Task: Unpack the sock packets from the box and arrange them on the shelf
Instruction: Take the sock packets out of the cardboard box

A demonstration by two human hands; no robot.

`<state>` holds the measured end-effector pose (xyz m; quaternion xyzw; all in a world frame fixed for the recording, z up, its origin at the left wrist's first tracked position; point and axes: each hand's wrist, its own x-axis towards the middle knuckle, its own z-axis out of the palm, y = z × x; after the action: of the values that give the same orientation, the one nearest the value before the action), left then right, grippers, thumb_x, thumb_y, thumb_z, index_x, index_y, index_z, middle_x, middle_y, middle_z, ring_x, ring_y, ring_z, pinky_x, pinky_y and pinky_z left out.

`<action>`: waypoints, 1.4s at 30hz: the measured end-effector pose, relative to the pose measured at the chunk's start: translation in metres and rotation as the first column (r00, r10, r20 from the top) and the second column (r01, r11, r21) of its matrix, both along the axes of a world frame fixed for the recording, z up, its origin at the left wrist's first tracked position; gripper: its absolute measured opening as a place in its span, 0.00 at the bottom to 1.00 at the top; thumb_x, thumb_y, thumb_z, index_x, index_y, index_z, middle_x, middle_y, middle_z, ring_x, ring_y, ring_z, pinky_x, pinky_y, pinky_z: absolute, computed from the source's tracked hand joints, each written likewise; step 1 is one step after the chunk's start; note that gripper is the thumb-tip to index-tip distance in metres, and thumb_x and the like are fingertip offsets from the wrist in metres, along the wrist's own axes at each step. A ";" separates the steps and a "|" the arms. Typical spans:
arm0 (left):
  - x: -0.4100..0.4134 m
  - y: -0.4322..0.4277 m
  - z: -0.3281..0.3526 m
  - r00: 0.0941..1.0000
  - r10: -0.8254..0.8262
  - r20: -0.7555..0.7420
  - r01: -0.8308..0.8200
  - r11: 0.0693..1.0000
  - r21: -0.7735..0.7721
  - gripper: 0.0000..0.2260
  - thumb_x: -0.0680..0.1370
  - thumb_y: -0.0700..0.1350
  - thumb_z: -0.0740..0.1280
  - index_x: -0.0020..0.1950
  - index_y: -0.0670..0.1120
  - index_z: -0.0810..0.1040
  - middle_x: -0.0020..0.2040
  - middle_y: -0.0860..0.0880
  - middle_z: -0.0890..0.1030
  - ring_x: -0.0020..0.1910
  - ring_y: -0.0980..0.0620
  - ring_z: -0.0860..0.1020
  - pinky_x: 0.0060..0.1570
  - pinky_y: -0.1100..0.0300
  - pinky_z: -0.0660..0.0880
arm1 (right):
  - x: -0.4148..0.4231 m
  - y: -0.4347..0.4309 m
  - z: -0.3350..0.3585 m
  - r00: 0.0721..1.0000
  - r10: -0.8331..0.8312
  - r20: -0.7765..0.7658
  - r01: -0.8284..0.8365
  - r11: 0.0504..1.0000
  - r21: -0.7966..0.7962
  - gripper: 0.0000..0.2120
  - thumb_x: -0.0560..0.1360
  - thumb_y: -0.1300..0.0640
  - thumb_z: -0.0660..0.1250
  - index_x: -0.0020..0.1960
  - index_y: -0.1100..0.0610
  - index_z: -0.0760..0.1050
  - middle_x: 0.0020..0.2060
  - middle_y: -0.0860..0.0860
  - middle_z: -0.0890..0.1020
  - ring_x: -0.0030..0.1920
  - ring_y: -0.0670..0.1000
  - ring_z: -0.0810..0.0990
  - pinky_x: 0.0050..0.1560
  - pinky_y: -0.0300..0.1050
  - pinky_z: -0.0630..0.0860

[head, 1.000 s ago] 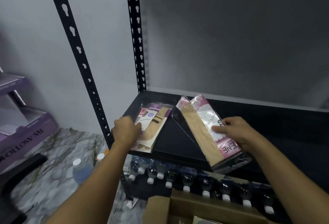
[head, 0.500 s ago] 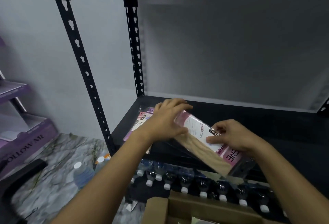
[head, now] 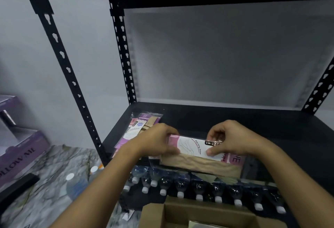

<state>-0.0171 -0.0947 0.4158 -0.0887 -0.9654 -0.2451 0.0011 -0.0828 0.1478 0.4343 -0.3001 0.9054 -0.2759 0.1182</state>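
With my left hand [head: 159,142] and right hand [head: 233,141] pinching the packet [head: 191,148] by its ends, I'd best lay it flat on the shelf [head: 235,119], beside the pile [head: 142,126] beyond my left fingers [head: 167,134].

There is one view only: a wide-angle camera on the person's head, facing forward and tilted down into a black shelf [head: 235,117] unit at close range. The shelf board crosses the middle, the grey wall [head: 216,55] behind it fills the top, and the open cardboard box [head: 207,209] sits cut off at the bottom edge.
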 end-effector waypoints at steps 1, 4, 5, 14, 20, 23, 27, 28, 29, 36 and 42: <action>0.002 -0.002 -0.002 1.000 0.024 -0.007 -0.024 1.000 0.017 0.09 0.71 0.51 0.75 0.48 0.52 0.81 0.40 0.57 0.81 0.40 0.57 0.79 0.42 0.58 0.77 | 0.001 0.002 0.003 1.000 -0.008 -0.023 0.008 1.000 -0.010 0.14 0.60 0.49 0.81 0.43 0.49 0.82 0.40 0.46 0.84 0.41 0.44 0.82 0.41 0.37 0.79; 0.007 -0.011 -0.007 0.996 0.085 -0.016 -0.084 0.995 0.058 0.11 0.69 0.54 0.76 0.49 0.55 0.81 0.47 0.56 0.82 0.44 0.57 0.80 0.47 0.56 0.79 | 0.005 0.014 0.010 0.994 -0.062 -0.086 0.054 0.994 -0.092 0.16 0.61 0.48 0.80 0.47 0.47 0.81 0.44 0.44 0.82 0.46 0.42 0.81 0.46 0.38 0.79; 0.009 -0.016 -0.009 0.994 0.110 -0.020 -0.108 0.991 0.075 0.12 0.68 0.55 0.76 0.49 0.56 0.81 0.50 0.55 0.81 0.46 0.57 0.80 0.48 0.55 0.79 | 0.006 0.019 0.012 0.990 -0.085 -0.111 0.070 0.989 -0.127 0.16 0.62 0.49 0.79 0.48 0.47 0.80 0.45 0.42 0.82 0.47 0.41 0.80 0.48 0.38 0.79; 0.033 -0.043 -0.026 0.885 0.456 0.099 -0.423 0.695 0.581 0.11 0.72 0.46 0.76 0.53 0.48 0.80 0.43 0.45 0.86 0.34 0.43 0.85 0.34 0.47 0.82 | 0.008 0.059 -0.012 0.935 -0.346 -0.078 0.225 0.749 -0.623 0.19 0.69 0.55 0.75 0.58 0.44 0.76 0.55 0.42 0.78 0.52 0.42 0.79 0.54 0.39 0.75; -0.011 -0.012 -0.057 0.789 0.546 0.282 -0.520 0.348 0.780 0.07 0.76 0.41 0.71 0.51 0.39 0.80 0.43 0.44 0.86 0.35 0.50 0.84 0.34 0.57 0.79 | 0.032 0.062 -0.073 0.954 -0.242 0.175 0.298 0.742 -0.601 0.11 0.68 0.58 0.75 0.50 0.49 0.80 0.47 0.52 0.82 0.42 0.45 0.81 0.43 0.31 0.78; -0.040 0.004 -0.077 0.745 0.582 0.324 -0.578 0.322 0.750 0.03 0.76 0.41 0.70 0.45 0.42 0.80 0.42 0.43 0.85 0.39 0.45 0.84 0.42 0.48 0.82 | 0.050 0.061 -0.107 0.940 -0.209 0.270 0.328 0.771 -0.545 0.20 0.60 0.40 0.77 0.47 0.47 0.82 0.43 0.49 0.83 0.41 0.48 0.82 0.44 0.35 0.78; -0.061 0.017 -0.091 0.685 0.695 0.217 -0.669 0.484 0.564 0.10 0.75 0.46 0.70 0.49 0.39 0.79 0.46 0.42 0.83 0.42 0.46 0.80 0.39 0.55 0.75 | 0.062 0.057 -0.140 0.888 -0.220 0.405 0.413 0.769 -0.488 0.09 0.65 0.54 0.76 0.45 0.53 0.82 0.39 0.52 0.83 0.38 0.51 0.81 0.42 0.38 0.77; -0.063 0.020 -0.092 0.678 0.714 0.176 -0.685 0.527 0.504 0.12 0.75 0.47 0.69 0.52 0.38 0.78 0.47 0.42 0.82 0.43 0.46 0.79 0.39 0.57 0.72 | 0.063 0.056 -0.146 0.884 -0.219 0.413 0.414 0.778 -0.472 0.06 0.67 0.57 0.76 0.44 0.53 0.82 0.37 0.52 0.83 0.36 0.49 0.80 0.43 0.39 0.77; -0.064 0.021 -0.093 0.674 0.726 0.136 -0.694 0.559 0.454 0.14 0.76 0.47 0.69 0.54 0.37 0.77 0.48 0.42 0.81 0.44 0.46 0.77 0.40 0.58 0.70 | 0.065 0.055 -0.153 0.883 -0.215 0.417 0.410 0.786 -0.462 0.05 0.68 0.61 0.75 0.43 0.53 0.82 0.36 0.52 0.82 0.36 0.49 0.79 0.44 0.41 0.77; -0.059 0.022 -0.097 0.698 0.706 -0.117 -0.696 0.708 0.119 0.18 0.76 0.53 0.65 0.58 0.41 0.76 0.59 0.41 0.76 0.62 0.42 0.70 0.58 0.46 0.72 | 0.074 0.059 -0.182 0.889 -0.163 0.428 0.349 0.846 -0.404 0.06 0.70 0.63 0.74 0.41 0.53 0.82 0.32 0.50 0.81 0.35 0.47 0.74 0.41 0.35 0.73; -0.024 0.027 -0.090 0.692 0.641 -0.334 -0.603 0.766 0.222 0.15 0.77 0.54 0.65 0.59 0.46 0.78 0.58 0.47 0.78 0.60 0.46 0.71 0.62 0.44 0.70 | 0.081 0.082 -0.198 0.899 -0.181 0.399 0.314 0.900 -0.301 0.04 0.74 0.60 0.70 0.49 0.55 0.80 0.43 0.53 0.82 0.44 0.48 0.78 0.44 0.32 0.75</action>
<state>-0.0415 -0.0673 0.3260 0.1966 -0.9049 -0.2529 0.2803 -0.0022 0.2298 0.2362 -0.1411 0.8336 -0.4993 0.1893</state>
